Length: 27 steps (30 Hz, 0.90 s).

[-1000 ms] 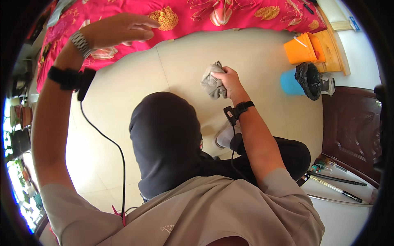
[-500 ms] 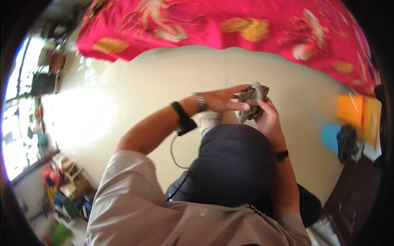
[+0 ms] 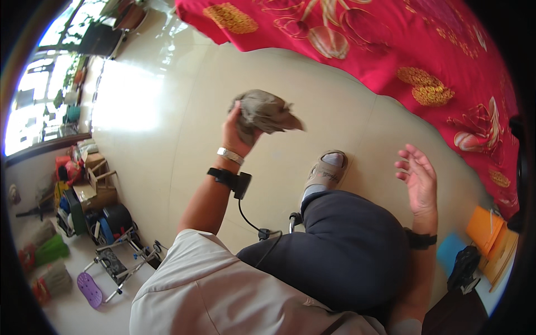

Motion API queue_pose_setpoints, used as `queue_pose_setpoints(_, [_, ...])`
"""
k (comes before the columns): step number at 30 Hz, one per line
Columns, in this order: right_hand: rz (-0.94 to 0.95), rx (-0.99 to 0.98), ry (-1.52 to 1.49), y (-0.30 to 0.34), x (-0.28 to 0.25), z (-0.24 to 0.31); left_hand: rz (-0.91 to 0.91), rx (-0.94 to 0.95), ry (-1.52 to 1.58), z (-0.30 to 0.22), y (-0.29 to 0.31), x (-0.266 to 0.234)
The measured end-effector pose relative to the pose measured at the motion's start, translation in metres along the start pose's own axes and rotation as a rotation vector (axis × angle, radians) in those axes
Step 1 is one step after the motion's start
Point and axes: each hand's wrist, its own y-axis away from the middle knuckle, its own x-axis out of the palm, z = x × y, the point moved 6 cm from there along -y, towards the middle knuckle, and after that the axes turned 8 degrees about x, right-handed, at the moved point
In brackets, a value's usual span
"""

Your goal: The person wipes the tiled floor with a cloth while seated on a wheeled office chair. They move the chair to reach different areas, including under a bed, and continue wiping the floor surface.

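My left hand (image 3: 239, 133) is wrapped round a crumpled grey-brown cloth (image 3: 267, 111), held out over the tiled floor. The cloth bunches above the palm, and one loose corner points to the right. Part of the fingers is hidden behind it. Over on the right, my right hand (image 3: 419, 176) is raised beside my knee with nothing in it, its fingers loosely bent and apart. A metal watch and a black strap with a small box are on my left wrist; another black strap is on the right.
A red flowered cover (image 3: 379, 50) hangs at the far right. Boxes and a wooden stool (image 3: 100, 178) crowd the left, near a metal folding frame (image 3: 125, 268) and a purple board (image 3: 89, 290). At right lie an orange folder (image 3: 484, 229) and a black bag (image 3: 464, 262).
My hands have parted. The cloth, formerly between both hands, has gone left with my left hand; my right hand has let go and moved right. The view has turned.
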Motion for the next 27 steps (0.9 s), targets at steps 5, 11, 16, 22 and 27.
queue_pose_setpoints(5, [-0.069,-0.059,0.132,0.04,-0.028,0.05,-0.05,0.214,0.115,-0.107,0.035,-0.048])
queue_pose_setpoints(11, [-0.149,-0.169,0.238,0.106,-0.059,0.105,-0.152,0.413,0.163,-0.172,0.082,-0.126])
queue_pose_setpoints(16, [-0.176,-0.225,0.235,0.147,-0.085,0.125,-0.361,0.446,0.003,-0.183,0.112,-0.202])
queue_pose_setpoints(22, [-0.289,-0.216,0.232,0.163,-0.105,0.11,-0.69,0.602,-0.284,-0.184,0.112,-0.241])
queue_pose_setpoints(27, [-0.355,-0.135,0.176,0.152,-0.111,0.081,-0.795,0.764,-0.603,-0.181,0.04,-0.236])
